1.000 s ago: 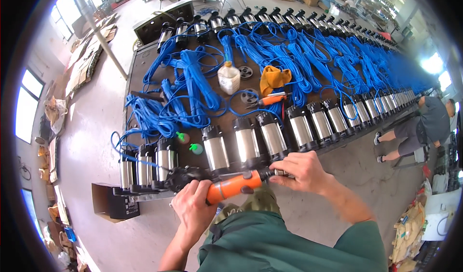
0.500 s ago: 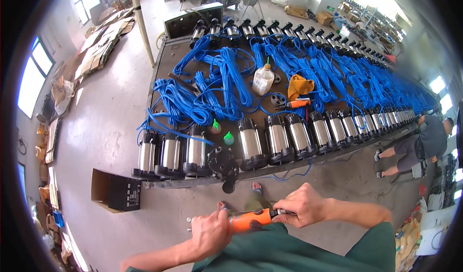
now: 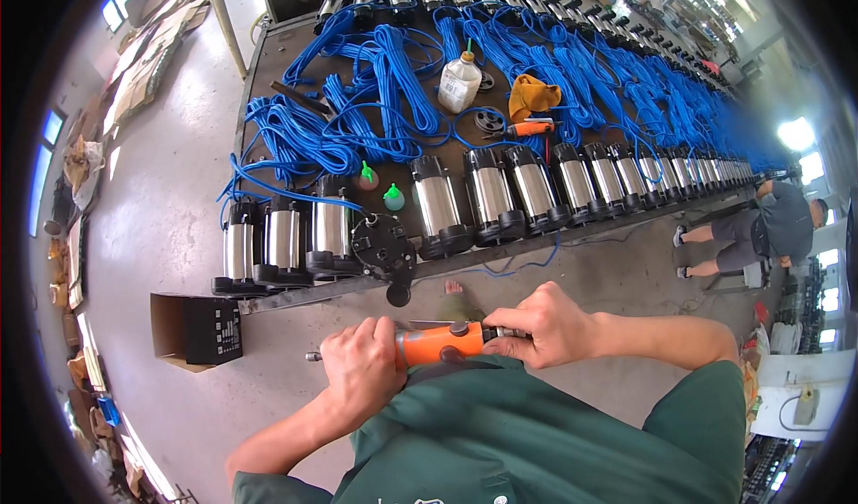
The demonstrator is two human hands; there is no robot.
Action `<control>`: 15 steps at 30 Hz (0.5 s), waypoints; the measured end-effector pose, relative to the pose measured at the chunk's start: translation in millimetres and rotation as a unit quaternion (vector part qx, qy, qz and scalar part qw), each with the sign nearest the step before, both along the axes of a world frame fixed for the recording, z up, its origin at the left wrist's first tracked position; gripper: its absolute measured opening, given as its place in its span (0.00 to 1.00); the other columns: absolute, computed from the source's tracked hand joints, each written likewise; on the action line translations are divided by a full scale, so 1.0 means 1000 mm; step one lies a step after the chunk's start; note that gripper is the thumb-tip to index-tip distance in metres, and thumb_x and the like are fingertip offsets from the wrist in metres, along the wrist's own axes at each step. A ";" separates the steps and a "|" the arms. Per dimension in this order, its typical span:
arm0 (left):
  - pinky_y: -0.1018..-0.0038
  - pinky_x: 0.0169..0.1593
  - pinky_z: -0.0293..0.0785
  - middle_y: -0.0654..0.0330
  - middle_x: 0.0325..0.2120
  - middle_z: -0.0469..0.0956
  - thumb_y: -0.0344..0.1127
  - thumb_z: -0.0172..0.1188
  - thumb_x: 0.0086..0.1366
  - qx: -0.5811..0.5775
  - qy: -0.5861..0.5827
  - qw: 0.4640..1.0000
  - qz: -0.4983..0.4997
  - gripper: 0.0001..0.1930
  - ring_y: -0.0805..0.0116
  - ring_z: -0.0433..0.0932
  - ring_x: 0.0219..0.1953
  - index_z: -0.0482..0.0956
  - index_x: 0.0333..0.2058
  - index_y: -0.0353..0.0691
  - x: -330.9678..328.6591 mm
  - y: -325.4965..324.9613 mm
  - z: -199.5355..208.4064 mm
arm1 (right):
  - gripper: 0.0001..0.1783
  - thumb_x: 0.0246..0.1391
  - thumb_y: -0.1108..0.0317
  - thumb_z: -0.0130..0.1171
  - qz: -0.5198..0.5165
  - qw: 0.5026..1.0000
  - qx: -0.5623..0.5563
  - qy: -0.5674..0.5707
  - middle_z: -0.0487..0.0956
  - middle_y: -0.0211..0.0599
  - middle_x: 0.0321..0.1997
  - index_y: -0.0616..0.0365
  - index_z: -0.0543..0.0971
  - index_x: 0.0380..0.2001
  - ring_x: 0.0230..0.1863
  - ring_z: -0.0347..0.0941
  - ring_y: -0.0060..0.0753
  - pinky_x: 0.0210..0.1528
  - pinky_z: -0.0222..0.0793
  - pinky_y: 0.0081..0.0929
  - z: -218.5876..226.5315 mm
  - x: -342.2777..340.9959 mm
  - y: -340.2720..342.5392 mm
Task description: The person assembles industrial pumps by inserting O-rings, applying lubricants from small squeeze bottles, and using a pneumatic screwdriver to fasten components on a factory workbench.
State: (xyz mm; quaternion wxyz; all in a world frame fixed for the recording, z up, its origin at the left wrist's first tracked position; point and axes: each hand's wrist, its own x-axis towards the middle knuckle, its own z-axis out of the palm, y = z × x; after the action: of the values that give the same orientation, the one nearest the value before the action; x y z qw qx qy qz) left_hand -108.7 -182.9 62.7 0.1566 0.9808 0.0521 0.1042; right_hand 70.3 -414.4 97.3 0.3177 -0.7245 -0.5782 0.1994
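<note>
An orange pneumatic screwdriver (image 3: 438, 344) lies crosswise in front of my body, short of the table edge. My left hand (image 3: 362, 359) is wrapped round its front end, and a metal tip (image 3: 313, 357) pokes out past the knuckles. My right hand (image 3: 550, 325) pinches the metal fitting at the rear end with thumb and fingers. Beyond the tool, a pump (image 3: 384, 247) on the table edge turns its black round end toward me. Steel-bodied pumps (image 3: 440, 205) stand in a row on both sides of it.
Coiled blue cables (image 3: 393, 84) cover much of the table (image 3: 295, 57). Among them are a white bottle (image 3: 459, 86), a yellow cloth (image 3: 534, 98) and another orange tool (image 3: 532, 129). Two green-capped bottles (image 3: 394, 197) stand nearby. A box (image 3: 214, 330) sits on the floor; a person (image 3: 760, 227) bends at right.
Both hands have come up closer to the table edge in the picture, with the screwdriver between them. The table and pumps have shifted up and left in view.
</note>
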 end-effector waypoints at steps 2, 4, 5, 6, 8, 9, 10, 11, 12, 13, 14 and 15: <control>0.63 0.24 0.71 0.59 0.21 0.73 0.28 0.62 0.42 0.016 -0.010 1.000 0.002 0.09 0.59 0.76 0.21 0.73 0.25 0.42 -0.001 0.000 0.004 | 0.16 0.60 0.54 0.69 -0.015 0.997 -0.018 0.069 0.71 0.41 0.12 0.57 0.83 0.36 0.13 0.68 0.48 0.17 0.58 0.40 -0.003 -0.003 -0.001; 0.60 0.26 0.69 0.59 0.20 0.72 0.31 0.69 0.38 0.034 -0.034 0.999 0.014 0.16 0.54 0.75 0.21 0.70 0.24 0.42 0.000 0.001 0.001 | 0.16 0.59 0.55 0.70 -0.027 0.987 -0.054 0.148 0.71 0.41 0.13 0.58 0.84 0.37 0.13 0.68 0.48 0.18 0.58 0.40 -0.003 -0.004 -0.001; 0.61 0.27 0.70 0.58 0.20 0.72 0.30 0.69 0.38 0.042 -0.039 0.998 0.014 0.16 0.54 0.75 0.21 0.70 0.24 0.42 0.001 0.002 0.004 | 0.16 0.59 0.56 0.70 -0.033 0.989 -0.038 0.139 0.71 0.42 0.13 0.58 0.83 0.37 0.13 0.67 0.48 0.18 0.58 0.40 -0.004 -0.007 -0.001; 0.61 0.27 0.70 0.58 0.20 0.71 0.30 0.68 0.38 0.050 -0.045 0.998 0.014 0.15 0.54 0.75 0.21 0.70 0.24 0.42 0.001 0.003 0.005 | 0.15 0.59 0.57 0.70 -0.038 0.991 -0.022 0.129 0.71 0.42 0.13 0.59 0.83 0.37 0.13 0.67 0.47 0.18 0.57 0.39 -0.006 -0.013 -0.002; 0.61 0.27 0.69 0.58 0.20 0.71 0.27 0.65 0.39 0.027 -0.032 0.999 0.005 0.13 0.54 0.74 0.21 0.70 0.24 0.42 -0.005 0.002 0.005 | 0.14 0.60 0.58 0.70 -0.033 0.994 0.008 0.099 0.70 0.43 0.13 0.59 0.83 0.37 0.13 0.66 0.47 0.18 0.57 0.38 -0.009 -0.021 -0.003; 0.61 0.27 0.69 0.58 0.20 0.71 0.27 0.64 0.40 0.026 -0.028 0.999 0.007 0.12 0.54 0.74 0.21 0.70 0.24 0.42 -0.008 0.002 0.012 | 0.14 0.60 0.59 0.70 -0.023 0.996 0.023 0.078 0.70 0.43 0.13 0.59 0.83 0.37 0.13 0.66 0.47 0.18 0.56 0.38 -0.011 -0.023 -0.003; 0.61 0.27 0.69 0.58 0.20 0.71 0.26 0.63 0.40 0.020 -0.022 1.000 0.006 0.12 0.54 0.74 0.21 0.70 0.23 0.42 -0.012 0.001 0.016 | 0.13 0.60 0.60 0.70 -0.017 0.998 0.033 0.060 0.70 0.43 0.13 0.60 0.83 0.37 0.13 0.66 0.47 0.18 0.56 0.38 -0.015 -0.029 -0.004; 0.62 0.27 0.68 0.58 0.20 0.70 0.26 0.63 0.40 0.020 -0.008 1.000 0.004 0.11 0.55 0.74 0.21 0.69 0.23 0.42 -0.015 0.002 0.017 | 0.12 0.61 0.62 0.69 -0.026 0.995 0.044 0.088 0.69 0.44 0.13 0.61 0.82 0.37 0.12 0.65 0.44 0.18 0.55 0.36 -0.014 -0.033 -0.004; 0.63 0.27 0.68 0.58 0.20 0.70 0.26 0.63 0.40 0.020 -0.009 1.000 -0.006 0.11 0.56 0.73 0.21 0.69 0.23 0.42 -0.016 0.000 0.015 | 0.12 0.61 0.63 0.68 -0.047 0.990 0.025 0.127 0.69 0.43 0.13 0.61 0.82 0.37 0.12 0.64 0.43 0.18 0.55 0.36 -0.013 -0.038 -0.007; 0.63 0.26 0.68 0.58 0.20 0.70 0.25 0.63 0.40 0.026 -0.004 1.000 -0.008 0.12 0.56 0.73 0.21 0.69 0.23 0.42 -0.019 -0.001 0.013 | 0.11 0.62 0.63 0.68 -0.059 0.984 0.010 0.170 0.68 0.43 0.13 0.61 0.82 0.37 0.12 0.64 0.42 0.18 0.54 0.36 -0.015 -0.043 -0.009; 0.63 0.26 0.68 0.58 0.20 0.70 0.25 0.63 0.39 0.032 0.000 0.999 -0.011 0.12 0.56 0.73 0.21 0.69 0.23 0.42 -0.022 -0.001 0.011 | 0.11 0.62 0.63 0.68 -0.071 0.975 -0.005 0.212 0.68 0.43 0.13 0.61 0.82 0.36 0.12 0.63 0.41 0.18 0.54 0.35 -0.019 -0.047 -0.010; 0.64 0.26 0.68 0.59 0.20 0.70 0.25 0.64 0.39 0.042 0.005 0.999 -0.018 0.12 0.57 0.73 0.21 0.69 0.22 0.42 -0.022 0.001 0.013 | 0.11 0.62 0.64 0.68 -0.061 0.971 -0.015 0.229 0.68 0.43 0.13 0.62 0.81 0.36 0.12 0.62 0.39 0.18 0.54 0.35 -0.023 -0.046 -0.009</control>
State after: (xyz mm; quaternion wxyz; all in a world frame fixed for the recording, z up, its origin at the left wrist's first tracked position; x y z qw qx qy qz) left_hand -130.9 -182.0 75.7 0.1168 0.9877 0.0312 0.0989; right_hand 24.3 -423.2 74.7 0.4424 -0.6979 -0.4420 0.3490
